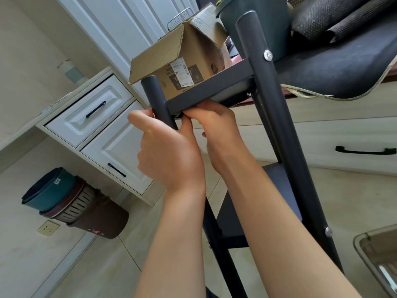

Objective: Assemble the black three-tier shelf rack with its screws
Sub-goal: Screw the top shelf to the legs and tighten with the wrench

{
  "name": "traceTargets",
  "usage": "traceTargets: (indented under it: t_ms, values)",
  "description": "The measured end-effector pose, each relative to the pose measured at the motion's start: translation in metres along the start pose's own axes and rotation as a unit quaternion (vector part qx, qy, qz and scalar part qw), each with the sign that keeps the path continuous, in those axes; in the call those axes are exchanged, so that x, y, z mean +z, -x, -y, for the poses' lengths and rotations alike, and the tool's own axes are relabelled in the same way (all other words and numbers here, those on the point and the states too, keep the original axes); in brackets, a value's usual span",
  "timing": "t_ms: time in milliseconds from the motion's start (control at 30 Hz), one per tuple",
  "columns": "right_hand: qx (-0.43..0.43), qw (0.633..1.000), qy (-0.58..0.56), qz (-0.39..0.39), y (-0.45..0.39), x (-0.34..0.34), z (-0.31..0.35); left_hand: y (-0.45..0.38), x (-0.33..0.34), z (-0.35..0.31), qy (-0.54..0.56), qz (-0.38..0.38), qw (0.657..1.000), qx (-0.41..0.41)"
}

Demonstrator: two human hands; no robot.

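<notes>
Close in, the left hand [169, 151] wraps the rack's front post [158, 102], fingers curled round it. Just beside, the right hand [214, 125] pinches something under the top shelf [206, 91]'s corner; what it holds is hidden. The black rack [272, 117] stands on the floor, rigid metal, likely light; posts give the surest hold. Behind sits a cardboard box [189, 67].

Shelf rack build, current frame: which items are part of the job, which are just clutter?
Job:
- black rack, near post gripped by left hand
- top shelf panel, right hand at its underside corner
- fitted screw on far post

Clutter:
- cardboard box
- stacked bins
- white drawers
- black office chair
</notes>
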State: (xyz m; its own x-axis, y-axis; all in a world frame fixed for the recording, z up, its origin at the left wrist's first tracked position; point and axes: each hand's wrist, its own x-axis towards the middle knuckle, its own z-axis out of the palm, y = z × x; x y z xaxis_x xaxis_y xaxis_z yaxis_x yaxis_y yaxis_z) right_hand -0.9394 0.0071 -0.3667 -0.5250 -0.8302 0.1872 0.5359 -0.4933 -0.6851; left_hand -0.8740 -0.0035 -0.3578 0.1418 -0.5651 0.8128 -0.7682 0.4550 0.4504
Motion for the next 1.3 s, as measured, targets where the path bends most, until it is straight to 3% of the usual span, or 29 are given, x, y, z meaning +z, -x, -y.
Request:
traceTargets:
  t_ms: [333, 700, 967, 1300]
  values:
    - [0.031, 0.999, -0.013, 0.005, 0.001, -0.001, 0.001, -0.015, 0.000, 0.005, -0.016, 0.003, 1.000, -0.011]
    - [0.041, 0.999, -0.029, -0.012, 0.010, 0.005, -0.002, -0.010, 0.001, 0.007, 0.050, 0.025, 0.997, -0.056]
    - [0.031, 0.999, -0.010, -0.001, 0.007, 0.003, -0.007, -0.012, -0.003, 0.009, 0.044, 0.062, 0.997, -0.019]
    - [0.078, 0.997, -0.026, 0.012, 0.006, 0.003, -0.011, -0.010, -0.005, 0.008, 0.065, 0.099, 0.993, 0.016]
